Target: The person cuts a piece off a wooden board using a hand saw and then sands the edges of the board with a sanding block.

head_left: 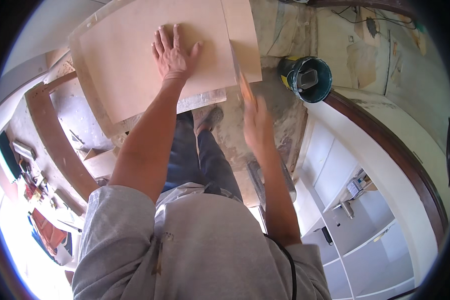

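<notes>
"Where's the board (135, 65)?"

"At the far side of the scene, left of centre, lying on the desk (205, 101), whose edge shows under its near side. The saw (245, 87) stands at the board's near right, its blade in line with a dark seam that runs to the far side."

"And the hands?"

"The left hand (175, 60) lies flat on the board, fingers spread and thumb out, gripping nothing. The right hand (257, 125) is wrapped round the saw's handle, just off the near edge."

"So what worries you?"

"The strip (245, 45) right of the seam. No hand is on it, and it seems to jut past the desk. If the last bit gives way under its own weight, it could tear the edge or drop."

"Onto what?"

"The floor (280, 120), perhaps close to the shoe (212, 120) by the desk."

"Could the board slip?"

"I see no clamp, only that palm. A hard stroke might twist the board and pinch the blade."

"Is the palm safe?"

"It's well left of the blade. It would be at risk only if the saw jumped leftward."
</notes>
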